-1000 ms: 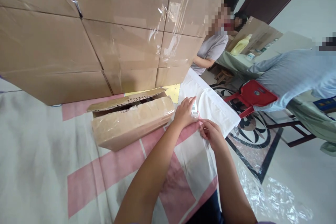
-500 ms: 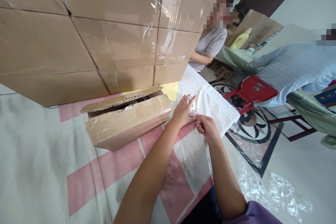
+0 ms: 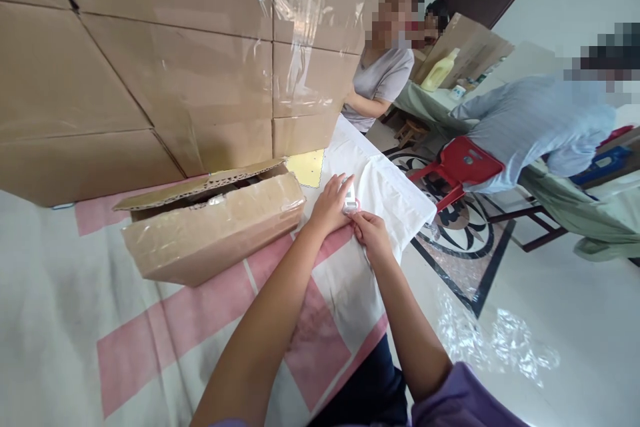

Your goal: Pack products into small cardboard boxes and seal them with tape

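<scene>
A small white and grey item (image 3: 351,203) with a thin pinkish-red line along its side sits between my hands over the cloth-covered table. My left hand (image 3: 330,205) curves round its left side, with the fingers bent over it and some of them spread. At the item's near right edge my right hand (image 3: 370,230) is closed in a pinch. What lies between those fingertips is too small to make out. To the left of my hands stands a low cardboard box (image 3: 215,230) with its flap partly raised and dark contents inside.
Large taped cartons (image 3: 200,80) are stacked behind the box. A yellow sheet (image 3: 310,167) shows beside them. One person (image 3: 385,77) stands past the table; another (image 3: 530,120) sits on a red chair (image 3: 470,160). Clear plastic wrap (image 3: 520,340) lies on the floor.
The whole view has shifted, so the box, cartons and hands appear further left. My hands keep nearly the same hold around the small item.
</scene>
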A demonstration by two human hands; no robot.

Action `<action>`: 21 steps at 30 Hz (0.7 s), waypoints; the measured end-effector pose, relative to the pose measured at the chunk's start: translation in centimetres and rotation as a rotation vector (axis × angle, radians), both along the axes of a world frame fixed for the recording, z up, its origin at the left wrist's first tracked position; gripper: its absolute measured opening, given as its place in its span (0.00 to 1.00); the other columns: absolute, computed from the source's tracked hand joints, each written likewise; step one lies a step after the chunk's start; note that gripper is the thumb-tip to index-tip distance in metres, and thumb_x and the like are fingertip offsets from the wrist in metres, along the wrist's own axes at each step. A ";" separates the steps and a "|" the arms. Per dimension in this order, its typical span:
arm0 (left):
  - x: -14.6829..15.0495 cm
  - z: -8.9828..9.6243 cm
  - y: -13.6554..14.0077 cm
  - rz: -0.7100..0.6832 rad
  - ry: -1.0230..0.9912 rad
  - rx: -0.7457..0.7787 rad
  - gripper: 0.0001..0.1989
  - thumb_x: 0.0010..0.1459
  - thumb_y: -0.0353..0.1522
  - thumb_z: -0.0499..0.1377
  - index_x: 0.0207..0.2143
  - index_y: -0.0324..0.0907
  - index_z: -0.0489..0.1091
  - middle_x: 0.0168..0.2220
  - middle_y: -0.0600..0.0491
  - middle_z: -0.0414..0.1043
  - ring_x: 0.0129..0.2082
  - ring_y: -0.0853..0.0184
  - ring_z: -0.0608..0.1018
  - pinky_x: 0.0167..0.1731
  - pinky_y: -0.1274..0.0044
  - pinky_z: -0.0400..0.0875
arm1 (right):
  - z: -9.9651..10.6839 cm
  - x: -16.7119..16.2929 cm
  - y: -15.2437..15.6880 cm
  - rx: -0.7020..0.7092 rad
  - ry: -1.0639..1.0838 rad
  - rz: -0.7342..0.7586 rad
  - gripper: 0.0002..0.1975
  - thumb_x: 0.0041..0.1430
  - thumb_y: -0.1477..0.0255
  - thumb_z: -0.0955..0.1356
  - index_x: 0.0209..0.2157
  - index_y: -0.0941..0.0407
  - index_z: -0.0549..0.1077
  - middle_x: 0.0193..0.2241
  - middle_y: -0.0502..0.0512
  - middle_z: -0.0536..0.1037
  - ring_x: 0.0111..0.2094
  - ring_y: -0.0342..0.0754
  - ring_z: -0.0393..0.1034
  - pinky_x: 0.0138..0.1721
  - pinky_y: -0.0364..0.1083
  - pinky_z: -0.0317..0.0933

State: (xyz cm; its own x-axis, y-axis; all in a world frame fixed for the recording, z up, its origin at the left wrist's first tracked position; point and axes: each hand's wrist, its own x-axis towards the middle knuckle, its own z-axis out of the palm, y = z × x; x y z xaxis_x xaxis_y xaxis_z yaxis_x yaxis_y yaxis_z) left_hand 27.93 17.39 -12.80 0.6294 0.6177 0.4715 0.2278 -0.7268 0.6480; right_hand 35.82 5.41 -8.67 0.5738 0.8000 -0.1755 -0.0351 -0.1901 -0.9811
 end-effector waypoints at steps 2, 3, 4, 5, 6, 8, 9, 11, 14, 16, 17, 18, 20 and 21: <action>0.0 0.2 0.0 -0.006 0.020 -0.007 0.41 0.57 0.36 0.62 0.70 0.45 0.50 0.71 0.43 0.51 0.72 0.47 0.53 0.66 0.56 0.59 | 0.0 0.0 0.0 0.007 0.010 -0.002 0.20 0.54 0.60 0.73 0.18 0.55 0.65 0.11 0.43 0.58 0.15 0.37 0.45 0.20 0.45 0.36; -0.1 0.3 0.0 -0.004 0.030 -0.015 0.40 0.57 0.36 0.63 0.69 0.46 0.52 0.71 0.43 0.51 0.72 0.48 0.53 0.67 0.56 0.58 | 0.0 0.1 0.0 0.012 0.015 0.000 0.19 0.53 0.61 0.73 0.18 0.55 0.66 0.11 0.42 0.58 0.15 0.37 0.45 0.20 0.45 0.36; -0.1 0.4 0.0 -0.005 0.041 -0.025 0.39 0.57 0.36 0.63 0.69 0.47 0.53 0.71 0.44 0.51 0.72 0.48 0.53 0.67 0.56 0.57 | -0.1 0.1 0.0 0.016 0.022 0.003 0.18 0.53 0.61 0.72 0.18 0.55 0.67 0.11 0.42 0.57 0.15 0.37 0.45 0.20 0.45 0.36; -0.2 0.5 0.1 -0.008 0.053 -0.035 0.40 0.57 0.36 0.64 0.69 0.47 0.53 0.72 0.45 0.51 0.72 0.48 0.52 0.68 0.56 0.57 | -0.1 0.1 0.0 0.021 0.028 0.007 0.16 0.53 0.62 0.72 0.19 0.56 0.68 0.11 0.42 0.57 0.15 0.37 0.45 0.20 0.44 0.36; -0.3 0.5 0.2 -0.015 0.063 -0.047 0.41 0.56 0.36 0.64 0.69 0.47 0.53 0.72 0.45 0.50 0.72 0.48 0.52 0.68 0.56 0.56 | -0.1 0.2 0.0 0.025 0.034 0.013 0.15 0.53 0.62 0.71 0.20 0.56 0.70 0.11 0.42 0.57 0.15 0.37 0.45 0.20 0.44 0.36; -0.5 0.5 0.4 -0.040 0.068 -0.079 0.43 0.54 0.34 0.65 0.70 0.46 0.52 0.73 0.45 0.46 0.73 0.48 0.49 0.69 0.57 0.55 | -0.1 0.3 0.0 0.027 0.044 0.027 0.13 0.53 0.62 0.71 0.23 0.57 0.72 0.11 0.42 0.56 0.15 0.37 0.45 0.20 0.44 0.36; -0.7 0.5 0.5 -0.060 0.060 -0.095 0.44 0.54 0.35 0.65 0.70 0.46 0.52 0.74 0.46 0.44 0.73 0.49 0.48 0.69 0.58 0.53 | -0.1 0.3 0.0 0.027 0.048 0.033 0.13 0.53 0.62 0.70 0.23 0.57 0.72 0.11 0.42 0.56 0.15 0.37 0.44 0.20 0.44 0.36; -1.2 0.5 0.7 -0.112 0.018 -0.130 0.41 0.56 0.35 0.65 0.70 0.48 0.53 0.75 0.47 0.42 0.74 0.52 0.48 0.70 0.59 0.52 | -0.1 0.4 -0.1 0.021 0.054 0.046 0.13 0.52 0.62 0.70 0.23 0.57 0.72 0.11 0.42 0.57 0.15 0.37 0.44 0.19 0.43 0.37; -1.9 0.7 1.1 -0.182 -0.067 -0.177 0.37 0.57 0.33 0.64 0.68 0.49 0.58 0.74 0.48 0.46 0.73 0.56 0.52 0.70 0.61 0.51 | -0.1 0.6 0.0 0.008 0.057 0.069 0.14 0.52 0.61 0.71 0.23 0.57 0.71 0.12 0.42 0.57 0.15 0.37 0.45 0.18 0.43 0.37; -2.1 0.8 1.2 -0.190 -0.094 -0.207 0.36 0.56 0.32 0.63 0.67 0.49 0.60 0.73 0.49 0.48 0.72 0.57 0.55 0.70 0.63 0.52 | -0.3 0.8 0.2 -0.002 0.053 0.078 0.15 0.53 0.59 0.71 0.23 0.56 0.71 0.12 0.42 0.57 0.15 0.37 0.45 0.18 0.43 0.37; -2.2 0.8 1.2 -0.187 -0.097 -0.219 0.36 0.56 0.32 0.63 0.67 0.49 0.61 0.73 0.49 0.48 0.72 0.57 0.55 0.70 0.63 0.53 | -0.5 0.9 0.3 -0.007 0.049 0.079 0.16 0.53 0.58 0.71 0.23 0.56 0.71 0.12 0.42 0.57 0.14 0.37 0.45 0.17 0.43 0.38; -2.2 0.8 1.2 -0.187 -0.097 -0.227 0.36 0.55 0.32 0.63 0.67 0.49 0.61 0.74 0.50 0.48 0.72 0.57 0.55 0.70 0.63 0.53 | -0.6 1.0 0.4 -0.012 0.043 0.078 0.17 0.52 0.57 0.71 0.23 0.56 0.71 0.12 0.42 0.57 0.14 0.37 0.46 0.17 0.43 0.38; -2.2 0.9 1.2 -0.195 -0.098 -0.246 0.35 0.56 0.32 0.62 0.66 0.49 0.62 0.74 0.50 0.47 0.73 0.57 0.54 0.70 0.63 0.52 | -0.8 1.0 0.5 -0.018 0.028 0.074 0.18 0.52 0.56 0.71 0.22 0.56 0.71 0.12 0.42 0.58 0.15 0.37 0.46 0.17 0.43 0.39; -2.2 0.9 1.2 -0.200 -0.101 -0.259 0.34 0.56 0.31 0.61 0.66 0.49 0.62 0.74 0.51 0.47 0.73 0.58 0.54 0.70 0.64 0.52 | -0.9 1.1 0.5 -0.020 0.019 0.072 0.18 0.52 0.56 0.71 0.22 0.56 0.70 0.12 0.42 0.58 0.15 0.38 0.47 0.17 0.43 0.39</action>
